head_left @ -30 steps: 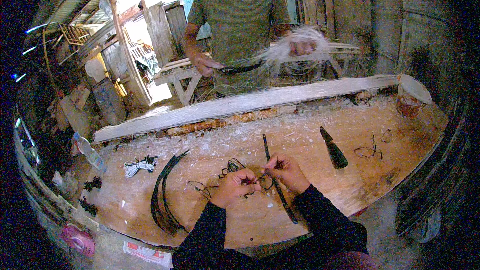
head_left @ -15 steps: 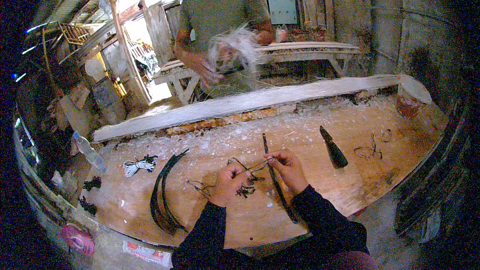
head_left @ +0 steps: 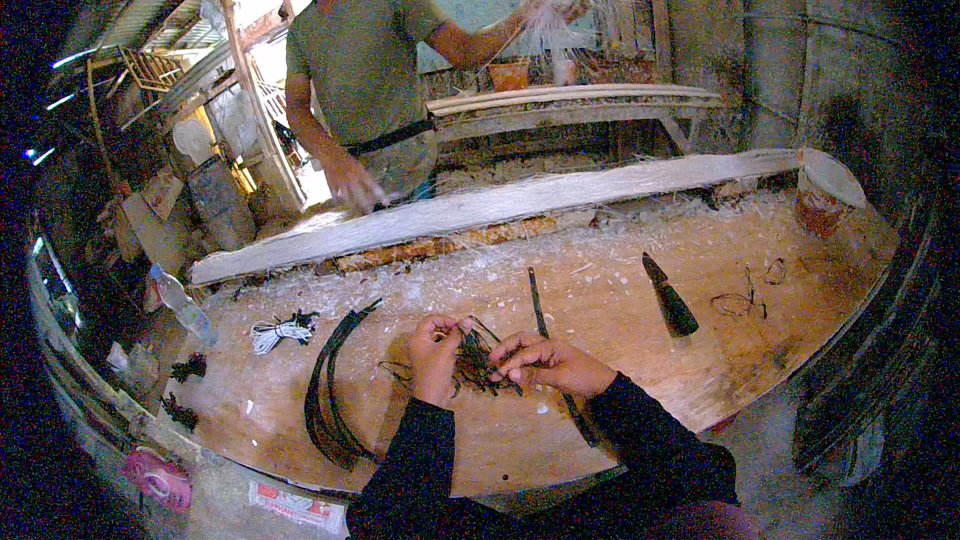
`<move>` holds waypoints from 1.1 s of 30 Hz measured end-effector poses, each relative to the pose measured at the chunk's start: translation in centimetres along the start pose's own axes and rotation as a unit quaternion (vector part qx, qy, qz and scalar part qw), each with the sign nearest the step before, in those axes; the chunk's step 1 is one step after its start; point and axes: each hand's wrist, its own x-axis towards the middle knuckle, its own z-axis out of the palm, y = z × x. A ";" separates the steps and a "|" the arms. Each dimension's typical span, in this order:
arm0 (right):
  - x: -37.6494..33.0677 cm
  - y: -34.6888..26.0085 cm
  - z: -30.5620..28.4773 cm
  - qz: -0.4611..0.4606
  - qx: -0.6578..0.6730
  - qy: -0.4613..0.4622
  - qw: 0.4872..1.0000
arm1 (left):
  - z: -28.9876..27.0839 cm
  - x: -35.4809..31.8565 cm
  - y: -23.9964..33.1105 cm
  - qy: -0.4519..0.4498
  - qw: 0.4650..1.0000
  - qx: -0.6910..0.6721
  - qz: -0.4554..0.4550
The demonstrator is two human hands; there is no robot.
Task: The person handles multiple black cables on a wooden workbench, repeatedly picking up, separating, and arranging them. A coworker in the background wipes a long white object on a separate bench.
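Note:
My left hand point(head_left: 432, 358) is closed in a pinch on thin dark cord, over the middle of the wooden table. Close to its right, my right hand point(head_left: 552, 364) pinches the same tangle of dark cord point(head_left: 474, 358) from the other side. The tangle hangs between my fingertips, and its loose ends lie near the tabletop. A long narrow black strip point(head_left: 538, 302) runs under my right hand, which hides its middle. Left of my hands lie curved black strips point(head_left: 322, 390). To the right rests a dark tapered piece point(head_left: 672, 298), which looks like a blade or sheath.
A long bundle of pale fibre point(head_left: 500, 208) lies along the far edge. White cord point(head_left: 276, 336), a clear bottle point(head_left: 180, 302), and dark clumps point(head_left: 186, 368) are at left; thin loops point(head_left: 738, 304) and a tub point(head_left: 828, 195) at right. Across the table, a person point(head_left: 365, 50) holds fibres.
My right hand has come down and left, off the strip's upper part, to the dark tangle. My left hand has shifted slightly left and up. The other person moved left, raising the fibres.

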 end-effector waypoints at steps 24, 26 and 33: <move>0.5 1.1 -1.5 -0.082 0.029 0.203 0.975 | 0.7 -1.3 -0.1 -0.331 0.941 0.025 -0.066; 0.5 1.5 -1.7 -0.087 0.010 0.228 0.970 | 0.9 -1.4 0.0 -0.365 0.929 0.002 -0.065; 0.9 2.6 -2.1 -0.109 -0.117 0.353 0.922 | 1.2 -2.4 1.2 -0.509 0.860 -0.047 -0.003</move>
